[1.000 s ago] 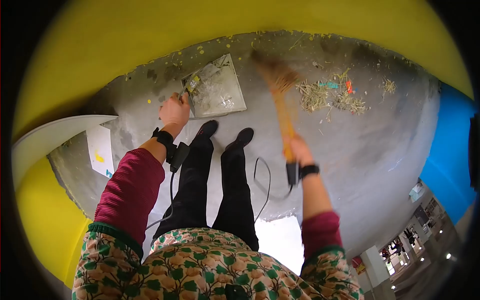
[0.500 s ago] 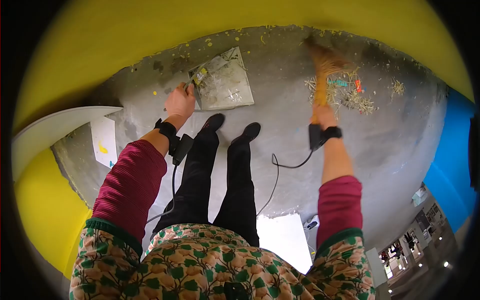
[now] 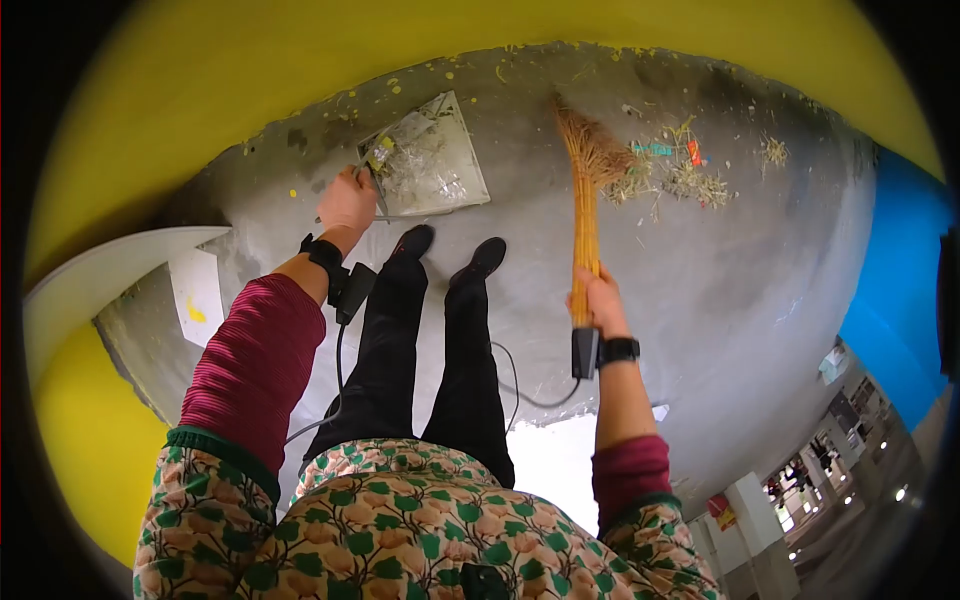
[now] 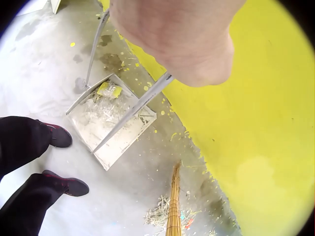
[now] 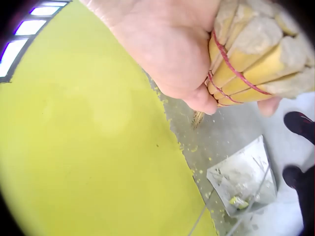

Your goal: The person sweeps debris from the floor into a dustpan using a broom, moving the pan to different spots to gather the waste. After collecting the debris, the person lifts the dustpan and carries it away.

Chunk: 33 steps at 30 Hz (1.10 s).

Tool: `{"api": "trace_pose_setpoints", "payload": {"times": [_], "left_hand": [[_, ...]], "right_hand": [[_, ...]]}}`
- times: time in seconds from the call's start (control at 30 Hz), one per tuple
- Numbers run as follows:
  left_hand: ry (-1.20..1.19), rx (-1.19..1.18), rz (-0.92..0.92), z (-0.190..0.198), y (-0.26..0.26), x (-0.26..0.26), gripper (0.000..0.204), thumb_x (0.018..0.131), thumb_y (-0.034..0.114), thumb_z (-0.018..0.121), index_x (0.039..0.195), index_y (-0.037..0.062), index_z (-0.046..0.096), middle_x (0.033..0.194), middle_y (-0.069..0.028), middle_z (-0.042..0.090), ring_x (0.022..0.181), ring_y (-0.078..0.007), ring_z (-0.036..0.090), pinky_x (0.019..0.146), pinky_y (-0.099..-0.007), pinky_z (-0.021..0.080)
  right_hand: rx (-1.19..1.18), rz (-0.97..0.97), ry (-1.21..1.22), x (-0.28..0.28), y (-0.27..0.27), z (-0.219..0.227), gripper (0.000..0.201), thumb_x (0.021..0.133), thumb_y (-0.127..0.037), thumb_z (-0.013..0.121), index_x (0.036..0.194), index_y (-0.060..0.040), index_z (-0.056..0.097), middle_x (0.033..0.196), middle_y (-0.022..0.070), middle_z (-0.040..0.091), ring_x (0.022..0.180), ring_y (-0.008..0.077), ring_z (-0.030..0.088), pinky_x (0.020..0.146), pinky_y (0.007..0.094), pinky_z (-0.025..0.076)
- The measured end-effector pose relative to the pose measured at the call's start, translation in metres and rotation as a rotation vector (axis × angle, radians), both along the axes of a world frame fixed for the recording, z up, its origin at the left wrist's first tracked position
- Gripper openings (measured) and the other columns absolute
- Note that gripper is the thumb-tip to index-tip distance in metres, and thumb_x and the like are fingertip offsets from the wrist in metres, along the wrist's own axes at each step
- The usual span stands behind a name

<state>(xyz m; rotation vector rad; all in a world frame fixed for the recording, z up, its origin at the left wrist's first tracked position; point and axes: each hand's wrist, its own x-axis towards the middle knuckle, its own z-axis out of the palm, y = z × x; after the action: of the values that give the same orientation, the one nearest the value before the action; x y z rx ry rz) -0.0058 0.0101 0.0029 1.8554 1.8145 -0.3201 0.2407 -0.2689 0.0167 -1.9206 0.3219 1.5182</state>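
My right hand (image 3: 598, 299) grips the bundled, red-corded handle end of a straw broom (image 3: 586, 222). The broom's bristles fan out over the floor at the left edge of a pile of straw bits (image 3: 697, 186). In my left hand (image 3: 348, 200) is the thin metal handle (image 4: 130, 114) of a white dustpan (image 3: 462, 172), which lies on the floor with its open side facing the broom. Dust, clear plastic and a yellow scrap (image 4: 109, 90) lie inside the pan. Among the straw are an orange-red scrap (image 3: 694, 152) and a teal scrap (image 3: 655, 150).
A yellow wall (image 3: 480, 22) curves along the far side, with a blue panel (image 3: 885, 290) at right. White boards lie at left and behind my legs. My shoes (image 3: 484, 259) stand just below the dustpan. A smaller straw clump (image 3: 773, 151) lies farther right.
The broom swung right over the straw pile, then back left to the pile's left edge. My left hand and the dustpan stay nearly in place.
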Motion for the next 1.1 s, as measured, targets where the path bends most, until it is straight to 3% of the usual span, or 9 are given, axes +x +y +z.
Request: {"api": "trace_pose_setpoints", "payload": {"times": [0.13,0.3,0.4,0.5,0.57,0.63,0.8,0.9,1.1], "left_hand": [[-0.025,0.018,-0.011,-0.005,0.003,0.002,0.035,0.081,0.033,0.039,0.094,0.0059,0.056,0.089,-0.0218,0.058,0.086,-0.0387,0.054,0.073,-0.0446,0.042],[-0.092,0.042,-0.095,-0.042,0.009,-0.019,0.035,0.077,0.027,0.042,0.097,0.0018,0.055,0.088,-0.0261,0.056,0.086,-0.0411,0.053,0.074,-0.0452,0.042],[-0.154,0.038,-0.313,-0.088,0.029,-0.051,0.033,0.074,0.022,0.043,0.090,-0.0040,0.056,0.084,-0.0296,0.055,0.083,-0.0431,0.053,0.071,-0.0451,0.042],[-0.362,-0.051,-0.064,-0.071,0.036,-0.036,0.033,0.074,0.022,0.044,0.085,-0.0065,0.055,0.079,-0.0275,0.056,0.078,-0.0429,0.053,0.067,-0.0430,0.041],[-0.513,-0.078,-0.043,-0.067,0.029,-0.019,0.033,0.074,0.022,0.044,0.085,-0.0068,0.055,0.077,-0.0265,0.057,0.076,-0.0426,0.053,0.066,-0.0422,0.041],[-0.435,-0.181,-0.070,-0.042,0.024,0.004,0.035,0.075,0.025,0.045,0.084,-0.0073,0.055,0.077,-0.0247,0.057,0.074,-0.0412,0.053,0.066,-0.0405,0.040],[-0.128,-0.235,-0.307,-0.040,0.040,0.041,0.040,0.079,0.030,0.045,0.093,-0.0056,0.055,0.094,-0.0249,0.056,0.089,-0.0404,0.052,0.075,-0.0418,0.040],[-0.126,-0.096,-0.272,-0.002,0.005,0.075,0.042,0.079,0.032,0.045,0.096,-0.0046,0.055,0.099,-0.0252,0.054,0.095,-0.0397,0.050,0.080,-0.0439,0.039],[0.063,-0.078,-0.325,-0.006,-0.009,0.148,0.043,0.080,0.035,0.043,0.099,-0.0020,0.054,0.096,-0.0252,0.055,0.095,-0.0384,0.051,0.080,-0.0454,0.039]], "right_hand": [[-0.032,0.202,-0.003,-0.084,0.003,-0.003,0.027,0.080,-0.017,0.048,0.104,-0.0052,0.043,0.064,0.0084,0.049,0.044,0.0205,0.051,0.038,0.0309,0.044],[-0.018,-0.300,0.416,-0.151,-0.019,0.048,0.030,0.078,-0.016,0.056,0.106,-0.0093,0.046,0.064,0.0059,0.048,0.040,0.0163,0.049,0.032,0.0287,0.041],[-0.009,-0.291,0.207,-0.163,-0.044,0.075,0.037,0.072,-0.015,0.063,0.101,-0.0013,0.045,0.066,0.0074,0.052,0.043,0.0165,0.050,0.038,0.0274,0.042],[-0.106,0.000,0.144,-0.165,-0.079,0.083,0.040,0.068,-0.008,0.065,0.101,0.0029,0.045,0.073,0.0067,0.053,0.048,0.0139,0.051,0.043,0.0254,0.044],[-0.096,-0.142,0.163,-0.162,-0.108,0.088,0.035,0.064,-0.007,0.065,0.093,0.0034,0.048,0.068,0.0082,0.054,0.048,0.0158,0.053,0.043,0.0267,0.044],[-0.073,-0.266,0.217,-0.159,-0.129,0.095,0.031,0.060,-0.006,0.065,0.086,0.0039,0.051,0.064,0.0097,0.056,0.047,0.0176,0.054,0.044,0.0280,0.044],[-0.277,-0.046,-0.163,-0.170,-0.178,0.067,0.025,0.058,-0.006,0.064,0.077,0.0047,0.053,0.064,0.0150,0.059,0.053,0.0206,0.060,0.049,0.0300,0.048],[-0.323,-0.106,-0.197,-0.124,-0.178,0.077,0.021,0.061,-0.006,0.064,0.075,0.0028,0.050,0.060,0.0093,0.055,0.051,0.0180,0.057,0.046,0.0296,0.047],[-0.455,-0.209,-0.241,0.006,-0.155,-0.006,0.026,0.063,-0.014,0.068,0.074,0.0072,0.056,0.055,0.0108,0.054,0.043,0.0211,0.054,0.038,0.0306,0.044]]}}
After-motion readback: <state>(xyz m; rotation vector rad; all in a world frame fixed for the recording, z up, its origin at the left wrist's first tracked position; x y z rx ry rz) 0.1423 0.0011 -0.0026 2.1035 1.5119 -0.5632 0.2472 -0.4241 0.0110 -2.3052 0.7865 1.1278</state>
